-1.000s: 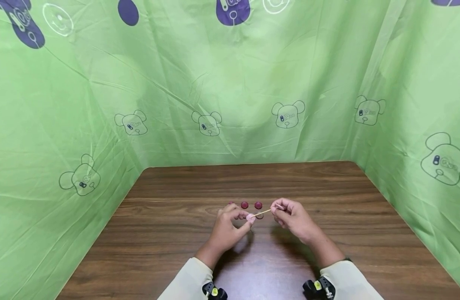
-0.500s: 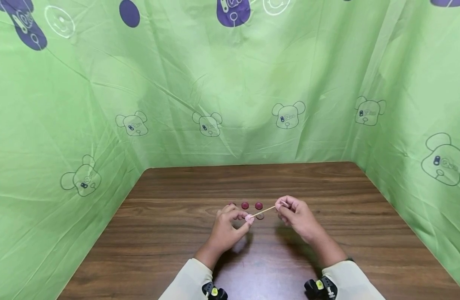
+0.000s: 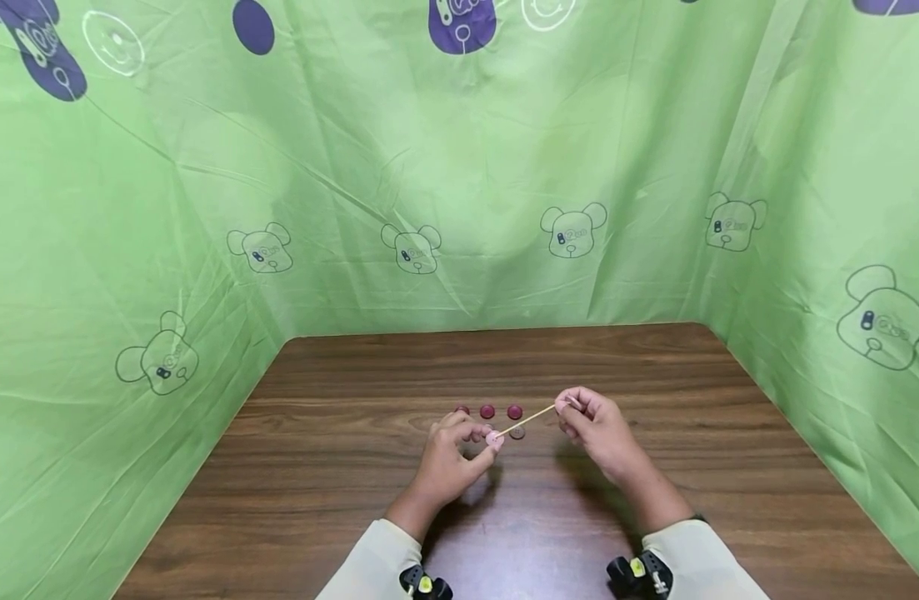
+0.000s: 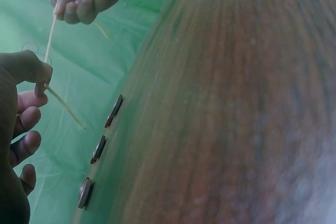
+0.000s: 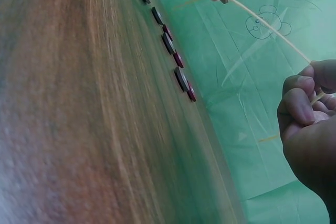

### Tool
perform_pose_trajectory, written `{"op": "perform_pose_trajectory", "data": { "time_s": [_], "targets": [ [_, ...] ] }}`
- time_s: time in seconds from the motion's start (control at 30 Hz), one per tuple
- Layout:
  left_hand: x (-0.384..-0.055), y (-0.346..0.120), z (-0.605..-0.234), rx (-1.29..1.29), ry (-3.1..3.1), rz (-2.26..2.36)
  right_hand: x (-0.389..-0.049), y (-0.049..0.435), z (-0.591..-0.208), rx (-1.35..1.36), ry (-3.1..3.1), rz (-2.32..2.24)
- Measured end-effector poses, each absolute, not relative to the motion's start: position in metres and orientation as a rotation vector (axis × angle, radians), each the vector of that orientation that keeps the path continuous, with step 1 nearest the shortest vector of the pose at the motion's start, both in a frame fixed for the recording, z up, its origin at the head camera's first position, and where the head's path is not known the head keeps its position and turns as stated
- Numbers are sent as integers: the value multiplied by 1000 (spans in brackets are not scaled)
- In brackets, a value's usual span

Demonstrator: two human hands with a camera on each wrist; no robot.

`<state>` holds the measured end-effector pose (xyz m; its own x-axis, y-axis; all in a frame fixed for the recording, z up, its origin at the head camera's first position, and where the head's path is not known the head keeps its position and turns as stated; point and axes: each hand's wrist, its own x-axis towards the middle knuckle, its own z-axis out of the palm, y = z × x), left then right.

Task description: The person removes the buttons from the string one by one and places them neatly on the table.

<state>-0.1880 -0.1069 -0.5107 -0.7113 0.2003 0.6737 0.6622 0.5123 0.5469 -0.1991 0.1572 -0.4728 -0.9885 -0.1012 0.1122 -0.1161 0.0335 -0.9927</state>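
Note:
Between thumb and fingertips, my left hand (image 3: 446, 458) pinches a small pink button (image 3: 494, 439) above the table. A thin yellow string (image 3: 532, 417) passes through the button, and a loose tail hangs past it in the left wrist view. My right hand (image 3: 600, 435), higher and to the right, pinches the string, which runs straight between the hands. More string sticks out below the right hand in the right wrist view. Just beyond the hands lie dark red buttons (image 3: 486, 412) in a row, with a brownish button (image 3: 516, 432) in front; my left hand partly covers others.
The buttons rest on a brown wood-grain table (image 3: 339, 517). Green printed cloth (image 3: 489, 167) hangs behind the table and along both sides. A black wrist camera (image 3: 639, 575) sits at the right sleeve, with another at the left.
My right hand has moved right and slightly up, so a longer stretch of string shows between the hands. The left hand, still pinching the pink button, has shifted slightly left.

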Motion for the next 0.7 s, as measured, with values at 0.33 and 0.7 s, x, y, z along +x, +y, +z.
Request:
{"op": "perform_pose_trajectory", "data": {
  "time_s": [0.33,0.7],
  "targets": [
    [-188,-109,-513,-703,-2229,-1101,-200,158,-472,179,-2196,2163],
    [-188,-110,-513,-693,-2271,-1102,-204,162,-472,95,-2165,2164]
  ]
}}
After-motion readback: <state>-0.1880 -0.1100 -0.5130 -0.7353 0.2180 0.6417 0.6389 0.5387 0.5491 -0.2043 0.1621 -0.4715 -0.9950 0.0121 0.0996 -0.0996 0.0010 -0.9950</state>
